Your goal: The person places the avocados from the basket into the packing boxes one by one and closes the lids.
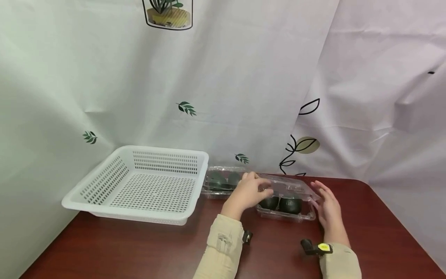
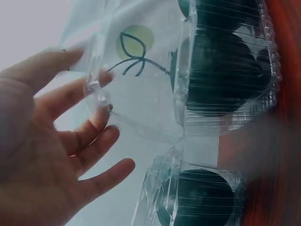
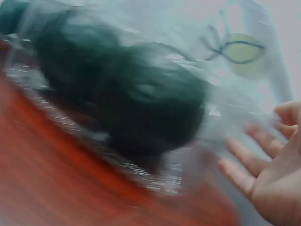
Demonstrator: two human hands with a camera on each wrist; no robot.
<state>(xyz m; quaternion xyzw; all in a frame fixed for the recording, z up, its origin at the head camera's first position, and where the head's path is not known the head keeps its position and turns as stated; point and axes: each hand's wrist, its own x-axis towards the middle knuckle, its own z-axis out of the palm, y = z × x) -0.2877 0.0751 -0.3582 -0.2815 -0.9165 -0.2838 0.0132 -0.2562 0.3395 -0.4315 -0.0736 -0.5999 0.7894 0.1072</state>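
Note:
A clear plastic clamshell box (image 1: 303, 215) holds dark green, round fruits (image 1: 290, 205) that look like avocados, and its transparent lid (image 2: 136, 117) stands raised. My left hand (image 1: 248, 190) is at the lid's left side with fingers loosely spread. In the left wrist view, its fingertips (image 2: 107, 77) are right at the lid's rim. At the box's right end is my right hand (image 1: 329, 209), its fingers relaxed and close beside the plastic. Blur softens the right wrist view, where the fruit (image 3: 150, 99) sits left of that hand.
Left of my hands stands a large white perforated plastic basket (image 1: 196, 199). Between it and my left hand is a second clear box (image 1: 212, 193) with dark green fruits, partly hidden. Everything stands on a reddish-brown table (image 1: 139, 248) with a patterned white cloth (image 1: 226, 97) behind.

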